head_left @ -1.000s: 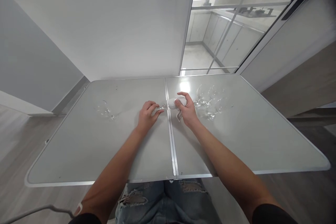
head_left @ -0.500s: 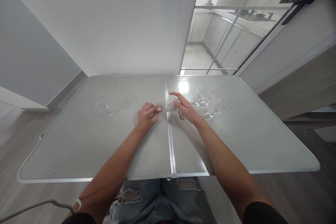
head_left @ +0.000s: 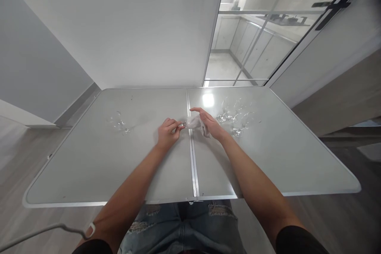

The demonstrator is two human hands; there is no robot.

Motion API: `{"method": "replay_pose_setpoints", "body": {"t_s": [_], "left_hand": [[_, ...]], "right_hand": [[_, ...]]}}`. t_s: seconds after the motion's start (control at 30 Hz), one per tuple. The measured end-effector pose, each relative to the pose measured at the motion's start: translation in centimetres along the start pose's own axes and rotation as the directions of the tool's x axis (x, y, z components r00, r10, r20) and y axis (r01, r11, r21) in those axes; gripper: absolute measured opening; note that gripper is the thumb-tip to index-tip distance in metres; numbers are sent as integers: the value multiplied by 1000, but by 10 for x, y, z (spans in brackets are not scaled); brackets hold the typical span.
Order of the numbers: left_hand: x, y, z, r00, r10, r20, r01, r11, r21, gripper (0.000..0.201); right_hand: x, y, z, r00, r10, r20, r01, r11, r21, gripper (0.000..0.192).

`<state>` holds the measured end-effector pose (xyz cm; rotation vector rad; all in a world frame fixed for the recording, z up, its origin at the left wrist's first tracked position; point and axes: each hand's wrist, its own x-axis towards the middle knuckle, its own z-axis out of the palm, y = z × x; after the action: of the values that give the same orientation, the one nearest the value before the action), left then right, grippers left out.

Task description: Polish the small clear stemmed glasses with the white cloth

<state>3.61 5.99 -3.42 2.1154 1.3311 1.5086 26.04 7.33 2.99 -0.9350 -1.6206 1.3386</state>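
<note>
- A wine glass (head_left: 185,124) is held on its side just above the table (head_left: 119,166), over the central seam (head_left: 193,158); its foot and stem are pinched by the closed fingers of the left hand (head_left: 167,133).
- The bowl of the glass is wrapped in a white cloth (head_left: 199,124), against which the right hand (head_left: 210,124) is pressed with fingers extended and only loosely curled; whether the cloth is truly gripped or merely pushed cannot be told.
- Risk of breakage is judged highest at the stem; twisting force from the cloth hand is opposed only by the thin pinch at the foot.
- Risk of slipping is also judged; smooth glass inside a loose cloth may be released and dropped onto the hard tabletop.
- Three upright glasses (head_left: 235,117) are grouped just beside the right wrist; they may be knocked over by a sideways sweep of the forearm.
- One more glass (head_left: 120,124) is seen well apart on the left half; it is judged out of danger.
</note>
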Motion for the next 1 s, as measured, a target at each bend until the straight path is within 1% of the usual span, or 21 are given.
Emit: {"method": "replay_pose_setpoints", "body": {"t_s": [0.07,0.1,0.13,0.2,0.27,0.33,0.37,0.43,0.5,0.53,0.63,0.7,0.73,0.8,0.87,0.93,1.0], "left_hand": [[2,0,-2,1000,19,12,-19,1000,-22,16],[2,0,-2,1000,23,11,-23,999,-30,16],[2,0,-2,1000,23,3,-23,999,-28,15],[1,0,-2,999,23,-22,-23,1000,-4,16],[-1,0,-1,999,26,-30,-25,1000,19,16],[-2,1,0,999,24,-31,-24,1000,18,15],[-2,1,0,999,21,-28,-21,1000,10,15],[-1,3,-1,1000,16,-21,-16,1000,-15,13],[1,4,-2,1000,18,-16,-19,999,-33,13],[1,5,-3,1000,20,-18,-21,999,-31,13],[2,5,-3,999,21,-43,-22,1000,-15,15],[1,3,-3,999,11,-53,-12,1000,-21,17],[0,3,-3,999,3,-54,-5,1000,-27,18],[0,2,-3,999,-12,-50,10,999,-38,19],[0,3,-3,999,-23,-46,21,998,-51,19],[1,4,-3,999,-30,-40,27,997,-75,17],[2,5,-4,999,-32,-38,29,995,-93,15]], "right_hand": [[-1,0,2,1000,14,-12,-13,994,109,63],[-1,1,4,1000,6,-25,-3,992,124,63],[-1,2,5,999,-12,-52,18,994,108,63],[0,4,8,995,-58,-85,58,998,0,60],[2,4,10,994,-77,-74,68,991,-119,58],[2,3,10,997,-62,-44,56,989,-139,56],[2,1,10,999,-46,-27,43,994,-102,56],[0,-2,10,1000,-15,-17,16,1000,20,58],[-1,-4,12,999,-10,-43,15,994,107,58],[-2,-5,13,998,-26,-63,32,994,107,57],[-3,-7,17,990,-103,-93,103,995,-9,51],[-2,-8,18,992,-103,-77,98,993,-67,49],[-2,-8,18,994,-85,-64,81,994,-67,50],[-1,-6,17,998,-46,-43,45,999,-15,52],[-1,-4,17,999,-23,-45,26,997,78,54],[-1,-2,19,997,-6,-72,17,986,166,54],[-1,0,21,995,2,-104,21,977,212,52]]}}
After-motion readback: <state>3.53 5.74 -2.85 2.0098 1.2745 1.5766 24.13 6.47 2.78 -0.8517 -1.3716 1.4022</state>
